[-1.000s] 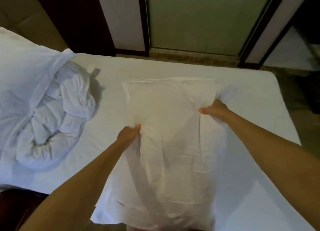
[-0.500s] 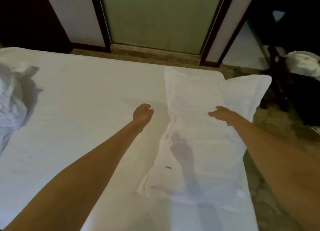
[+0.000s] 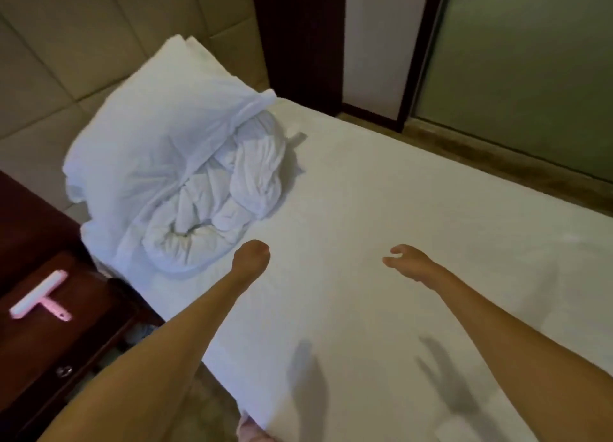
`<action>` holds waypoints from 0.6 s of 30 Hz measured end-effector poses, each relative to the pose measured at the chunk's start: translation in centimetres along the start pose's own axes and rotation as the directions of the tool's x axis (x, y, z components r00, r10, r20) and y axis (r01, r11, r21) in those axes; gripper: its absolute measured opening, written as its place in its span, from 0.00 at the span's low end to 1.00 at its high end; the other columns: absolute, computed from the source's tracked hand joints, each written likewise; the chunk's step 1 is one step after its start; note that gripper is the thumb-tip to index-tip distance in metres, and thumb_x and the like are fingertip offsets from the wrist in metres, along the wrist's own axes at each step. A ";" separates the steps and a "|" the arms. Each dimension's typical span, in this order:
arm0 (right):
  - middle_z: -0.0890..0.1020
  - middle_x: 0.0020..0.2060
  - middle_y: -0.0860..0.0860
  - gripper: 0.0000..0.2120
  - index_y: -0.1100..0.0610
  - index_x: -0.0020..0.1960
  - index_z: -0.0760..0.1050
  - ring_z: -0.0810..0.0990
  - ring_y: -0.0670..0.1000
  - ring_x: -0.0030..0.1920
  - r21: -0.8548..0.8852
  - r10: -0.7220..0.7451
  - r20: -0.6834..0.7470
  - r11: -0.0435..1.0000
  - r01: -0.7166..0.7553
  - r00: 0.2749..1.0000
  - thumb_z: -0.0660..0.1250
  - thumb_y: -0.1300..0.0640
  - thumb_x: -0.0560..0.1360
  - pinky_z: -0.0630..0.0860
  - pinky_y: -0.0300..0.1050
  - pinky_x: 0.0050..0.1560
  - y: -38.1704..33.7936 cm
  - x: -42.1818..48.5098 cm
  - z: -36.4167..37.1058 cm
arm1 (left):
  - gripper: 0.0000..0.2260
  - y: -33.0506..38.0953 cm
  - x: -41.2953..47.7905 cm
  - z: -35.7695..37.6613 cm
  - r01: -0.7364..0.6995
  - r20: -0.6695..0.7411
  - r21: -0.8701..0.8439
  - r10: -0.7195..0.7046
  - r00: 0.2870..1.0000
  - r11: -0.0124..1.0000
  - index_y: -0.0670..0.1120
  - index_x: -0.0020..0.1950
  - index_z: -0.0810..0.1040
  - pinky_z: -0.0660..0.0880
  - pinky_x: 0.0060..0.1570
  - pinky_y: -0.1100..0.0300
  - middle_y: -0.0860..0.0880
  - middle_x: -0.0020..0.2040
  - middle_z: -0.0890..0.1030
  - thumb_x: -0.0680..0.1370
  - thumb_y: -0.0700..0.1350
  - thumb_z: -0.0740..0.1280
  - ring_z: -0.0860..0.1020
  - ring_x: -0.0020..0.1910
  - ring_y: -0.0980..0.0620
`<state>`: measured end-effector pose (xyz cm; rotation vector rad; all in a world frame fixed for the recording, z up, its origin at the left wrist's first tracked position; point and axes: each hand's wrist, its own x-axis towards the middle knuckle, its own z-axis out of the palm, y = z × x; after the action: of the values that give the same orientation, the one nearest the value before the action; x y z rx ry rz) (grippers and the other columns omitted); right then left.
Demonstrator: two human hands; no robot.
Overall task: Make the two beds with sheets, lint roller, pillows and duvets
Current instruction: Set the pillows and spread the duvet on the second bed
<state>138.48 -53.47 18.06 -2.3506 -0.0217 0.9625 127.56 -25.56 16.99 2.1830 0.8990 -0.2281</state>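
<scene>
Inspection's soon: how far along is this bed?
Done: the white bed sheet lies smooth. In hand: nothing; left hand and right hand hover empty. Left: the crumpled white duvet and white pillow sit heaped by the beige padded headboard; the pink lint roller lies on the dark wooden nightstand.

white sheet [image 3: 381, 229], pink lint roller [image 3: 39, 297], dark-brown nightstand [image 3: 66, 335]
</scene>
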 end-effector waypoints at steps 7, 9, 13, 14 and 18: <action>0.68 0.70 0.58 0.25 0.58 0.72 0.63 0.70 0.56 0.67 0.000 -0.234 0.079 0.972 0.235 0.969 0.64 0.52 0.78 0.67 0.42 0.58 -29.0 12.4 14.5 | 0.15 -13.4 17.3 -19.3 0.126 -0.217 -0.025 -0.128 0.968 0.992 0.41 0.63 0.75 0.67 0.58 0.58 0.43 0.64 0.75 0.79 0.41 0.58 0.72 0.63 0.43; 0.68 0.70 0.57 0.26 0.57 0.72 0.63 0.69 0.56 0.67 0.048 -0.268 0.091 0.963 0.265 0.959 0.64 0.51 0.78 0.67 0.41 0.56 -35.8 15.4 17.4 | 0.15 -16.2 21.9 -23.1 0.127 -0.219 -0.048 -0.135 0.966 0.991 0.41 0.64 0.73 0.67 0.57 0.58 0.42 0.64 0.75 0.79 0.42 0.61 0.73 0.62 0.43; 0.68 0.70 0.55 0.26 0.55 0.73 0.62 0.68 0.54 0.68 0.138 -0.314 0.053 0.943 0.304 0.948 0.64 0.51 0.78 0.65 0.41 0.60 -45.2 21.6 21.7 | 0.30 -20.2 30.4 -27.9 0.112 -0.255 0.129 -0.076 0.964 0.985 0.43 0.75 0.57 0.63 0.66 0.50 0.39 0.75 0.55 0.78 0.51 0.65 0.61 0.72 0.40; 0.67 0.70 0.55 0.27 0.56 0.73 0.61 0.68 0.54 0.68 0.153 -0.322 0.046 0.938 0.312 0.946 0.64 0.51 0.78 0.65 0.42 0.61 -46.8 23.2 22.6 | 0.35 -21.0 32.1 -28.5 0.127 -0.275 0.207 -0.067 0.959 0.970 0.45 0.77 0.52 0.62 0.67 0.47 0.40 0.76 0.49 0.77 0.54 0.65 0.55 0.74 0.40; 0.66 0.71 0.54 0.32 0.55 0.74 0.58 0.67 0.55 0.69 0.271 -0.251 0.060 0.935 0.227 0.966 0.66 0.48 0.76 0.66 0.51 0.68 -50.6 28.2 26.1 | 0.39 -22.4 37.7 -29.0 0.257 -0.421 0.488 -0.033 0.906 0.834 0.46 0.76 0.46 0.65 0.65 0.48 0.39 0.75 0.48 0.75 0.60 0.65 0.55 0.72 0.38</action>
<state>152.58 8.23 12.31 -2.0046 -0.2018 0.8952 137.17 25.41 8.75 2.7423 1.3690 -0.1154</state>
